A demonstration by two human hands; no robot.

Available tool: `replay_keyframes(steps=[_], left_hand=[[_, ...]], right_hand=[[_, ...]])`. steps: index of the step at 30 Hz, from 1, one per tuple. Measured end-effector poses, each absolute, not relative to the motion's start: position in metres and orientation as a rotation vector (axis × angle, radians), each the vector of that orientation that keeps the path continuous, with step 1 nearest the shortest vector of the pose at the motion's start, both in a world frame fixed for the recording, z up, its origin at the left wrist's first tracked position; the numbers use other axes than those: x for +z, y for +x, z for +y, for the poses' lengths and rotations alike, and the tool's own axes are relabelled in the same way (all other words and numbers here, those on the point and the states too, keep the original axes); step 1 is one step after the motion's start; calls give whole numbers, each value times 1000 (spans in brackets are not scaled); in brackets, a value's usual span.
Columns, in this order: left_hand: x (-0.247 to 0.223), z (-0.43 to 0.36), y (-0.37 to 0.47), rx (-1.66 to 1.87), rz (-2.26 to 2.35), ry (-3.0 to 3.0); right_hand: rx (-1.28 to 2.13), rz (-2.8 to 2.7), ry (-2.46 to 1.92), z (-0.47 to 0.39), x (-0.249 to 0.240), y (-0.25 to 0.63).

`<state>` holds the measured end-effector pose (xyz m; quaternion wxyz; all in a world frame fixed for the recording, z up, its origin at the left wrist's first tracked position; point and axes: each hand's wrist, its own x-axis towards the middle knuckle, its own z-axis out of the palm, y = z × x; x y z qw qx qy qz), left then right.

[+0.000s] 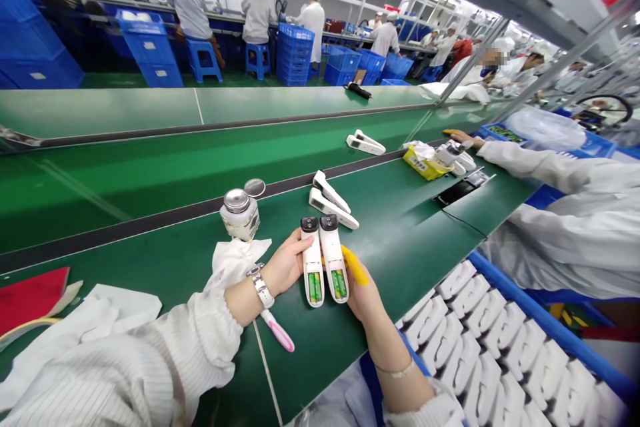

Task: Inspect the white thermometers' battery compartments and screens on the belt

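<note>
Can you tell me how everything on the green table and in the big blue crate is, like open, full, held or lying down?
Left white device: held in the left hand, battery bay open, batteries in
Right white device: held in the right hand, battery bay open, batteries in
Bottle: upright, round lid swung open
Pink-and-white tool: lying down
Blue crate: filled with rows of white pieces

Bright overhead light, stretched edges, blurred corners
</note>
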<state>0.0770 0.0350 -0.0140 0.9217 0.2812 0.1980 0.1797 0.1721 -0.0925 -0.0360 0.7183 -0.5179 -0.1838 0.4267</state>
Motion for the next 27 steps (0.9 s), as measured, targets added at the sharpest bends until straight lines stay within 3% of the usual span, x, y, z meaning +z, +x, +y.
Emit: replay_keyframes(steps=[27], left_hand=[[-15, 37, 78, 304, 501, 512]], right_hand=[[956, -287, -1123, -94, -27, 175]])
